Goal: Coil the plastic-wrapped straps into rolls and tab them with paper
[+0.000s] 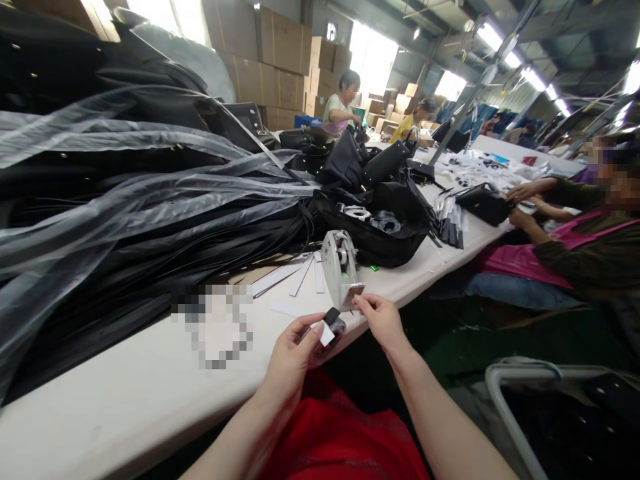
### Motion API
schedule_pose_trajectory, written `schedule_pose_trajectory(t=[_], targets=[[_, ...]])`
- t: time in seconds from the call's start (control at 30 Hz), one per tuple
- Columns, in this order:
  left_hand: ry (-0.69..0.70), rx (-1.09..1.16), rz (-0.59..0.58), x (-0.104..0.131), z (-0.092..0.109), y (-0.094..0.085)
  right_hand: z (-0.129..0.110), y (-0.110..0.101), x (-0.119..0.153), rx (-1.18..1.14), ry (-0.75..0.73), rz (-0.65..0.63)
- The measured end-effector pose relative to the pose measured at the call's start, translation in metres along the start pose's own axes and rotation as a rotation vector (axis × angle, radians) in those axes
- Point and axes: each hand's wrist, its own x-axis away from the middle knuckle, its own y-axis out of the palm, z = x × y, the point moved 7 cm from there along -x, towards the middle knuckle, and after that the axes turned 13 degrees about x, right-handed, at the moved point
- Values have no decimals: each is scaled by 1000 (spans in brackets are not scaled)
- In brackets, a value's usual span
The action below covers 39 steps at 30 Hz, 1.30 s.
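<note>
My left hand (296, 343) pinches a small black strip (331, 316) together with a white paper piece (327, 335), just over the table's front edge. To its right, my right hand (383, 320) has thumb and forefinger pressed together at the front end of a pale tape dispenser (334, 263); whatever lies between those fingertips is too small to make out. The dispenser stands upright on the white table (125, 400). Beside and under my left fingers a dark, shiny small item shows in part, its shape unclear.
Long black straps in clear plastic (200, 193) heap up at the left. Behind the dispenser lies an open black bag (395, 227) holding rolls. White strips (300, 275) lie near it. At the right a person (565, 233) handles a black bag (484, 203). A white-framed cart (500, 400) stands lower right.
</note>
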Motion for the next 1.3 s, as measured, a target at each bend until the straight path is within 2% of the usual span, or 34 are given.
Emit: schedule_pose_trajectory(t=[0.07,0.1,0.17,0.27,0.33,0.4,0.73,0.93,1.03,1.1,1.2,1.3], targets=[[-6,-5,-10,-1,-3,2,19,9,9,-68,141,-114],[-9,-12,-17,-2,-5,4,21,10,15,-105,156,-136],[-7,-37,-31,-1,-8,7,10,6,30,-176,85,-155],[18,-83,-44,1,-10,13,-20,-2,59,-273,-20,-223],[29,-103,-49,2,-11,17,-32,-3,76,-310,-12,-280],[26,-127,-54,3,-13,21,-35,2,87,-326,27,-318],[126,-227,-74,4,-14,21,-12,27,88,-356,189,-402],[263,-361,-21,2,-9,14,-14,32,93,-559,169,-571],[344,-483,-46,6,-5,18,-12,35,92,-562,162,-581],[445,-580,-111,15,-1,27,-13,35,91,-551,141,-538],[673,-736,-257,34,7,45,-20,32,90,-591,103,-458],[852,-829,-314,50,13,52,-26,30,92,-649,67,-433]])
